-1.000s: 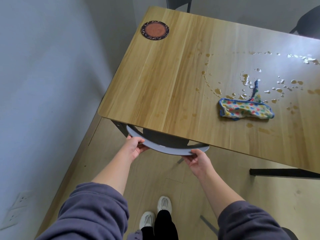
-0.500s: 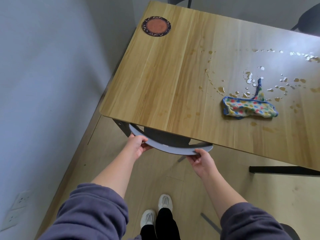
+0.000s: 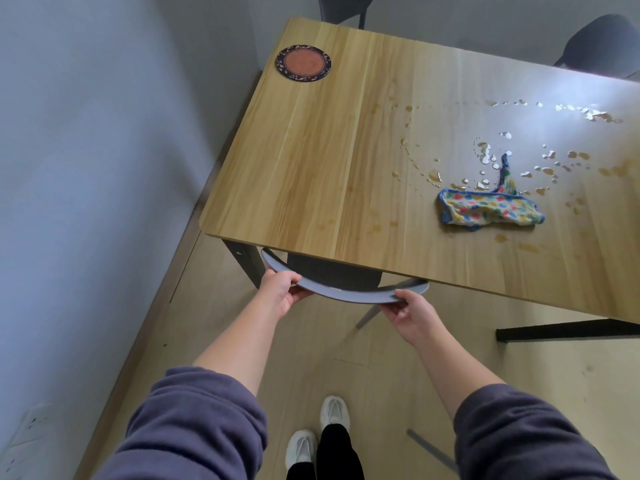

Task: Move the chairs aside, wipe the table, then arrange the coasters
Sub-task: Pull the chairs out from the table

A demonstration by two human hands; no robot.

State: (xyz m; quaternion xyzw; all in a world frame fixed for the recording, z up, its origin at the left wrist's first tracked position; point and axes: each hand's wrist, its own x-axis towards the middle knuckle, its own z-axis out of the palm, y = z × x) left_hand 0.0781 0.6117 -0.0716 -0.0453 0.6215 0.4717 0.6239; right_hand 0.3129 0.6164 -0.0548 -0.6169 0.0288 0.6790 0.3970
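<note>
We see a grey chair (image 3: pixel 346 295) pushed in under the near edge of the tabletop (image 3: pixel 311 174). Only its curved back sticks out. The left hand (image 3: pixel 281 293) grips the left end of that back, with its fingers curled round it. The right hand (image 3: pixel 412 315) grips the right end, with the thumb on top and the fingers under. Both arms come out of purple sleeves (image 3: pixel 194 427).

A round coaster (image 3: pixel 303 63) lies flat on the tabletop near the far left corner. It is red-brown in the middle and has a dark rim. A spotty cloth (image 3: pixel 490 210) with a blue edge lies bunched up toward the right side, well apart from the coaster. Lots of little water drops (image 3: pixel 485 154) sit around the cloth and behind it.

A second chair (image 3: pixel 346 10) stands at the far edge of the tabletop, and a third chair (image 3: pixel 604 39) stands at the far right. We see only a bit of each.

Down below, two white shoes (image 3: pixel 332 414) stand on the pale wood floor (image 3: pixel 207 323). A grey wall (image 3: pixel 86 150) is on the left, near the tabletop.
</note>
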